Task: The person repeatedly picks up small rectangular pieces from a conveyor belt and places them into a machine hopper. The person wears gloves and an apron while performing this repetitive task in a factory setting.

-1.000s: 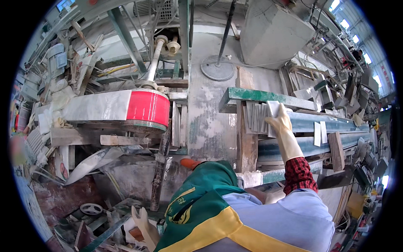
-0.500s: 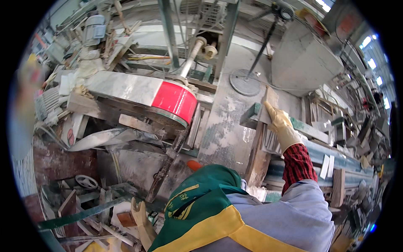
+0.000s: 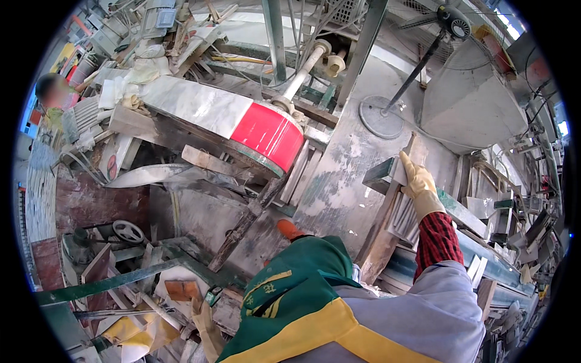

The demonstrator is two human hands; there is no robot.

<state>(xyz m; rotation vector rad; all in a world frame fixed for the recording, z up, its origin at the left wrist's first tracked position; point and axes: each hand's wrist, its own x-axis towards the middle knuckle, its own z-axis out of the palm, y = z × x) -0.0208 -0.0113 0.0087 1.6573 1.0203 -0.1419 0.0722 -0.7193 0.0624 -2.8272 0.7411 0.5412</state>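
Note:
My right hand [image 3: 420, 187], in a cream glove, lies at the end of a pale wooden piece [image 3: 416, 147] on the right. Its index finger is stretched out along the wood; the other fingers partly hide beneath the hand. Beside it are a green-sided block [image 3: 380, 174] and a stack of thin grey strips [image 3: 404, 218]. Down at the lower left my left hand [image 3: 207, 331], gloved likewise, has its visible fingers stretched and apart. Its fingertips are close to a reddish-brown rectangular slab [image 3: 181, 290]; whether they touch it I cannot tell.
A belt machine with a red-wrapped drum end [image 3: 267, 136] stands ahead. A pedestal fan [image 3: 381, 116] stands beyond my right hand, near a large grey hopper [image 3: 472, 109]. Lower left are a handwheel [image 3: 128, 232] and a green bar [image 3: 109, 283]. An orange boot [image 3: 289, 230] shows below me.
The view has shifted, so the machine and fan appear farther right. My left hand now appears nearer the reddish-brown slab. My right hand keeps its place on the wood.

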